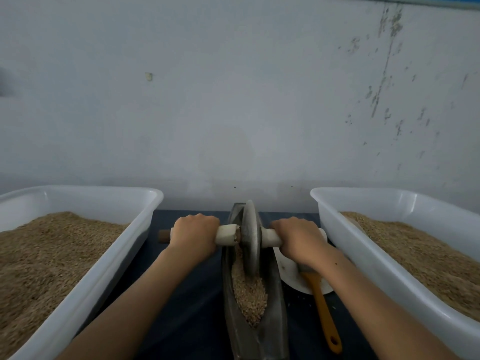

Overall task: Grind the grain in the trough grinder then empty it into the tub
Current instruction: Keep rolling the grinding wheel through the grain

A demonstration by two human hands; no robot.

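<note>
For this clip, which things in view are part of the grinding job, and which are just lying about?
In use:
left hand and right hand, gripping the axle handle
grinding wheel
trough
grain
left tub, right tub

Lying about:
orange-handled brush
white plate

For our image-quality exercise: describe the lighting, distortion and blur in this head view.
Head view: dim, flat, bluish light, no glare; wide-angle distortion bows the white plastic tub rims; grey stone grinding wheel and both gripping hands, left and right, look soft.
</note>
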